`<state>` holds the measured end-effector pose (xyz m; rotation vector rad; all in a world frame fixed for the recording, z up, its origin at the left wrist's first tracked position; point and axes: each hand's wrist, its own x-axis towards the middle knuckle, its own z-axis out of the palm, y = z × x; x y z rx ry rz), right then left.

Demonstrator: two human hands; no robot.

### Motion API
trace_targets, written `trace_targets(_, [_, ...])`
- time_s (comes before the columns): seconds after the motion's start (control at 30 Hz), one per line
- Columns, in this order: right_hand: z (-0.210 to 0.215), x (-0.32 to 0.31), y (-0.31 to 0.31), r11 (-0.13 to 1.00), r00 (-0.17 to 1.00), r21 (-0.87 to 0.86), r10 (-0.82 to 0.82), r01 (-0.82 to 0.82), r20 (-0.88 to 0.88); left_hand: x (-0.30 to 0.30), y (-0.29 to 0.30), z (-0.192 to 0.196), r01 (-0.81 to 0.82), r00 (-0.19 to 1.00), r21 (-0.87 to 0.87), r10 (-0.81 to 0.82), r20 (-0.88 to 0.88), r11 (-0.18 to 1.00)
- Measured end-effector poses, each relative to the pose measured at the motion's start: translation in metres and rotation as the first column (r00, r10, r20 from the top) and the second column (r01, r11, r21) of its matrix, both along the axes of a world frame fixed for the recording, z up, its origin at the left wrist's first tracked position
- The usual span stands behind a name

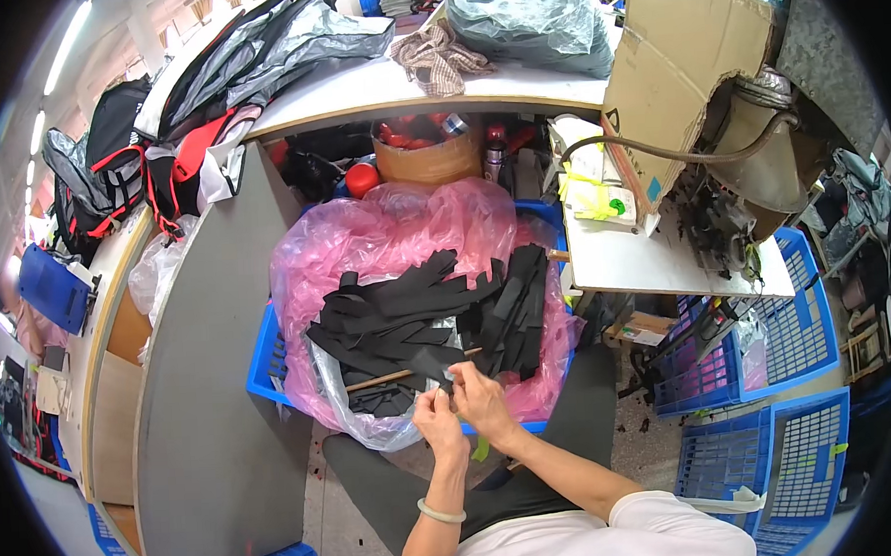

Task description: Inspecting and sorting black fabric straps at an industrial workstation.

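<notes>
My left hand and my right hand meet over the near edge of a blue crate, both with fingers pinched. Between their fingertips is a black fabric strip, its upper part rising toward the pile. A pink plastic liner fills the crate and spills over its rim. Inside lie many black fabric strips, in a left heap and a right bundle. A thin wooden stick crosses the heap just left of the hands. My left wrist wears a pale bangle.
A grey panel stands to the left. On the right, a white worktable carries a cardboard sheet and a metal funnel-shaped part. Behind the crate, a cardboard box sits under a shelf. Blue baskets stand at lower right.
</notes>
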<state>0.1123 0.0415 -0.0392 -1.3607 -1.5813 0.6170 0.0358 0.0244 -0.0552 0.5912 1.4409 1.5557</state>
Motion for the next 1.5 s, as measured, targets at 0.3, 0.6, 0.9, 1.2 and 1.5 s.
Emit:
trace_targets(0.3, [0.010, 0.002, -0.010, 0.853, 0.264, -0.308, -0.209, -0.422, -0.942, -0.037, -0.007, 0.022, 0.300, 0.703, 0.052, -0.258, 0.663, 0.952])
trace_targets(0.6, [0.045, 0.019, -0.002, 0.851, 0.545, -0.161, 0.165, -0.500, -0.822, -0.020, -0.011, 0.060, 0.209, 0.827, 0.179, -0.271, 0.492, 0.961])
trace_targets(0.9, [0.031, 0.014, -0.001, 0.882, 0.411, -0.213, -0.024, -0.420, -0.911, -0.015, -0.007, 0.048, 0.215, 0.896, 0.193, -0.272, 0.351, 0.957])
trace_targets(1.2, [0.037, 0.001, -0.013, 0.960, 0.700, -0.184, 0.019, -0.213, -0.714, -0.016, -0.012, 0.055, 0.201, 0.972, 0.126, -0.214, 0.094, 0.971])
trace_targets(1.5, [0.002, -0.011, -0.017, 0.781, -0.027, -0.337, -0.411, -0.526, -0.911, -0.038, -0.011, 0.043, 0.261, 0.851, 0.106, -0.281, 0.445, 0.959])
